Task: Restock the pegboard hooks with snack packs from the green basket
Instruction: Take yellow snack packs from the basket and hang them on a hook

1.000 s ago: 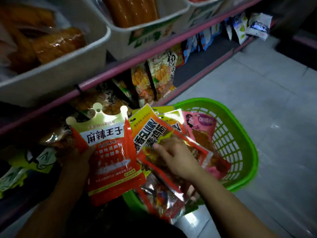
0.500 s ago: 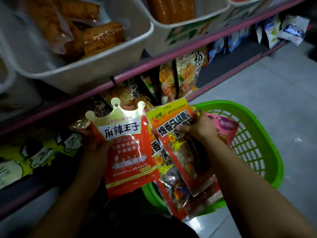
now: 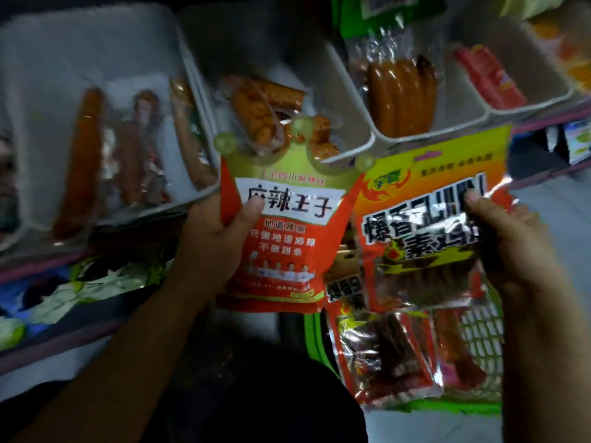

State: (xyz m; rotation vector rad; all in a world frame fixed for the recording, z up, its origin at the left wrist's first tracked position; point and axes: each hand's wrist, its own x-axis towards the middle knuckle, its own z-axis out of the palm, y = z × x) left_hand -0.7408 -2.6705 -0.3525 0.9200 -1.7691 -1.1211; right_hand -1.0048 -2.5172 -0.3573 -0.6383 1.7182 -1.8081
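Note:
My left hand (image 3: 211,244) grips a red snack pack with a crown-shaped green top (image 3: 284,225), thumb across its white label. My right hand (image 3: 508,241) holds an orange and yellow snack pack (image 3: 425,219) by its upper right edge, raised beside the red one. Below them lie more packs of the same orange kind (image 3: 383,346), resting over the green basket (image 3: 479,334), whose mesh wall shows at the lower right. No pegboard hooks are clearly visible.
White bins of packaged sausages (image 3: 399,91) sit on a pink-edged shelf (image 3: 41,266) just above the packs. Dark hanging snack bags (image 3: 96,282) fill the lower left. Pale floor tiles (image 3: 550,206) show at right.
Both packs have risen toward the shelf bins, and the view has tilted upward. My right hand lifted the orange pack out of the basket pile and now holds it beside the red pack.

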